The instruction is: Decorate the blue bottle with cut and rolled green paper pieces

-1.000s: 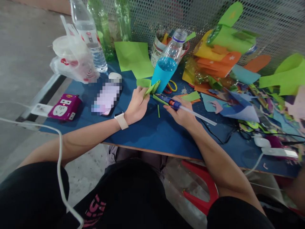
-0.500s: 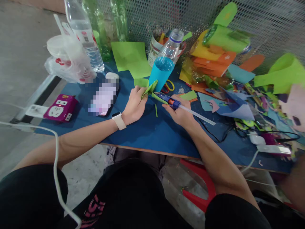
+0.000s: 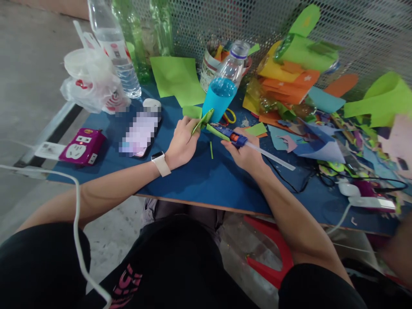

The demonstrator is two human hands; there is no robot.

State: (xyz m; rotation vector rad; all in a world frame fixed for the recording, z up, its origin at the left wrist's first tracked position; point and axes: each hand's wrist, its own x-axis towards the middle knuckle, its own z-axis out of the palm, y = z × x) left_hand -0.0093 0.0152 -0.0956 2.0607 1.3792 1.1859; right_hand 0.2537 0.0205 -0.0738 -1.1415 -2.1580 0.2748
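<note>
My left hand [image 3: 186, 139] pinches a folded piece of green paper [image 3: 206, 119] in front of a plastic bottle [image 3: 219, 96] wrapped in blue or filled with something blue. In my right hand [image 3: 246, 151] is a blue hot glue gun [image 3: 237, 138], with a clear glue stick [image 3: 272, 156] jutting from its back. Its nozzle points left, close to the green paper. A green strip [image 3: 219, 133] lies along the gun's front; whether my fingers hold it too, I cannot tell. One thin green strip [image 3: 211, 150] rests on the table between my hands.
A phone [image 3: 141, 132], a purple power socket [image 3: 84, 146] and a bagged cup [image 3: 96, 81] stand left. Green sheets [image 3: 177, 79] lie behind, near yellow-handled scissors [image 3: 230, 116]. Paper scraps [image 3: 299, 137] and a black cord [image 3: 292, 188] cover the right. Another person's arm [image 3: 399, 249] shows at lower right.
My right hand and the glue gun have shifted very slightly to the right. My left hand keeps its hold on the green paper, almost unmoved.
</note>
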